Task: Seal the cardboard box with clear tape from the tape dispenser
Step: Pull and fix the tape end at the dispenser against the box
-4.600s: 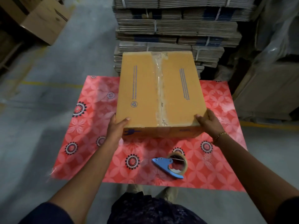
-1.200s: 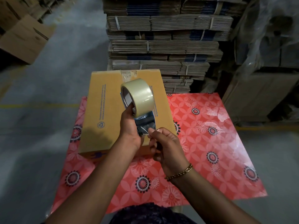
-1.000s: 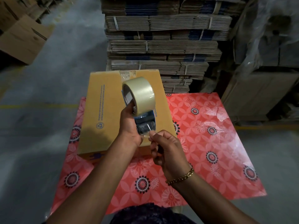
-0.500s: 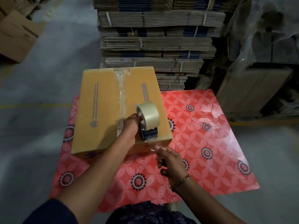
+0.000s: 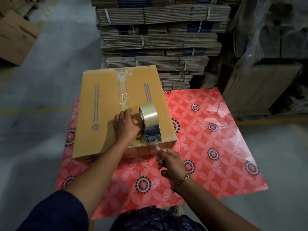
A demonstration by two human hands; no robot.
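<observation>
A closed brown cardboard box (image 5: 103, 112) lies on the left part of a red flowered sheet (image 5: 208, 147). A strip of clear tape runs down its middle seam. My left hand (image 5: 125, 125) grips the tape dispenser (image 5: 150, 124), whose clear roll stands on the box top near the front right corner. My right hand (image 5: 170, 162) is just in front of the box's near edge, pinching the loose end of clear tape (image 5: 155, 144) pulled from the dispenser.
Tied bundles of flattened cardboard (image 5: 158, 40) are stacked right behind the box. Plastic-wrapped goods and a leaning board (image 5: 260, 84) stand at the right. Another carton (image 5: 15, 39) sits at the far left on the grey concrete floor.
The dispenser was picked up from the sheet and has come down onto the box top near the front right. My right hand has drawn the tape end out toward me.
</observation>
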